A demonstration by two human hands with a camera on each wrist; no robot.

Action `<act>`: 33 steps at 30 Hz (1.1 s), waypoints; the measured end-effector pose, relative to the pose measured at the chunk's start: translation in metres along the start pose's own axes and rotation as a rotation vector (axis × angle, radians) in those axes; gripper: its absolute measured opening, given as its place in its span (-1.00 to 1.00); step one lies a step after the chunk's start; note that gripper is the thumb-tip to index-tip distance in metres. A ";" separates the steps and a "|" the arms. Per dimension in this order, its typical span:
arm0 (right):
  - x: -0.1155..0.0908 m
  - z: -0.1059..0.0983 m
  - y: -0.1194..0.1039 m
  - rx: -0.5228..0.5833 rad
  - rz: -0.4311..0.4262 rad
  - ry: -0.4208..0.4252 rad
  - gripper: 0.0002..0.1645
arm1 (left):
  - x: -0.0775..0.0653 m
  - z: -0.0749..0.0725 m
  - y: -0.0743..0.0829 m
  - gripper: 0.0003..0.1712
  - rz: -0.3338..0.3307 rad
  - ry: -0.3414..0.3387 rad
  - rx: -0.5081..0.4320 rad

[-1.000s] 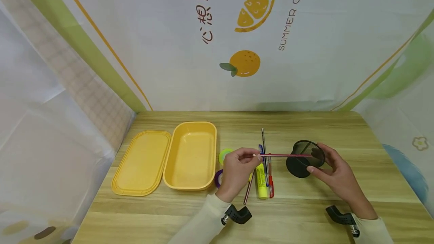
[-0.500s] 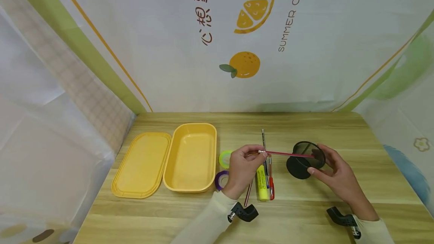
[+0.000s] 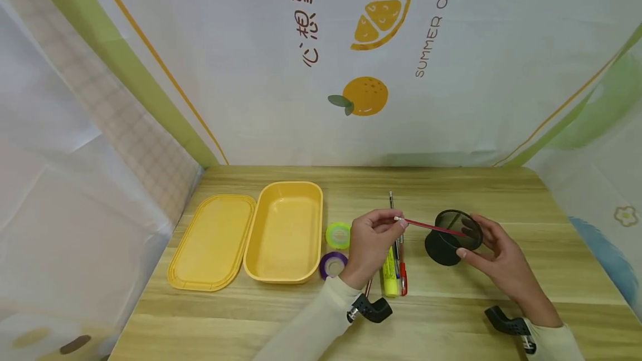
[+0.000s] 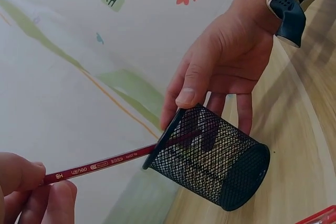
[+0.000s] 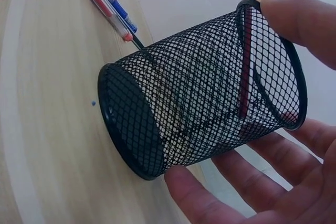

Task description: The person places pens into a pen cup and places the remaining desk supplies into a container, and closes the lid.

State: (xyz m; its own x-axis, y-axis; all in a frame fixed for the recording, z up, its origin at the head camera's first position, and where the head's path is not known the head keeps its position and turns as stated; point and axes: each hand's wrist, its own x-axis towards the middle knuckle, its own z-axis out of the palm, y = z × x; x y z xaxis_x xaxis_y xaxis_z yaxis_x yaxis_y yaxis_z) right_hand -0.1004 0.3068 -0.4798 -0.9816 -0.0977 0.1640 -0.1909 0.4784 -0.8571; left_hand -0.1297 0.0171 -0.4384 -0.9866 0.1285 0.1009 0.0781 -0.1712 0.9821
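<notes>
My left hand (image 3: 373, 244) pinches a dark red pencil (image 4: 113, 160) near one end, between thumb and fingers. The pencil's other end reaches through the mouth of a black mesh pen cup (image 4: 210, 156). My right hand (image 3: 501, 261) holds that cup tilted by its rim, thumb on one side and fingers around the other, as the right wrist view shows. Below and beside the left hand lie a yellow highlighter (image 3: 389, 274), a red pen (image 3: 403, 277) and a black pencil (image 3: 391, 199). The left hand and forearm partly cover these.
Left of the hands stand a yellow box (image 3: 283, 233) without its lid and, beside it, the flat yellow lid (image 3: 213, 241). A green tape roll (image 3: 338, 235) and a purple tape roll (image 3: 333, 265) lie between the box and the left hand. A printed curtain hangs behind the wooden table (image 3: 441, 316).
My left hand has moved slightly right and up, and the pencil has gone from level to slanting down into the cup. The right hand and cup stay nearly in place.
</notes>
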 end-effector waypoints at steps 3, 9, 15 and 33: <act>-0.001 -0.001 0.000 -0.004 0.002 -0.006 -0.03 | 0.000 0.003 -0.002 -0.77 0.012 0.004 0.006; 0.000 -0.002 0.000 0.009 -0.030 -0.007 -0.02 | 0.002 0.008 -0.002 -0.77 0.035 -0.001 0.019; -0.002 0.000 0.001 0.021 -0.049 -0.010 0.04 | 0.001 0.015 -0.005 -0.79 0.022 -0.014 0.042; 0.000 -0.001 0.001 -0.030 0.000 -0.015 0.00 | 0.009 0.029 -0.010 -0.77 0.059 -0.010 0.025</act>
State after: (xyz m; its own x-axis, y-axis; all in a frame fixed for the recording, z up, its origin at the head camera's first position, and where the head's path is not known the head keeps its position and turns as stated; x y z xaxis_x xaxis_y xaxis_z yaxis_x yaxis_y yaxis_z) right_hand -0.1007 0.3081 -0.4805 -0.9815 -0.1107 0.1563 -0.1910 0.5048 -0.8418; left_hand -0.1349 0.0485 -0.4422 -0.9786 0.1290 0.1606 0.1401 -0.1548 0.9780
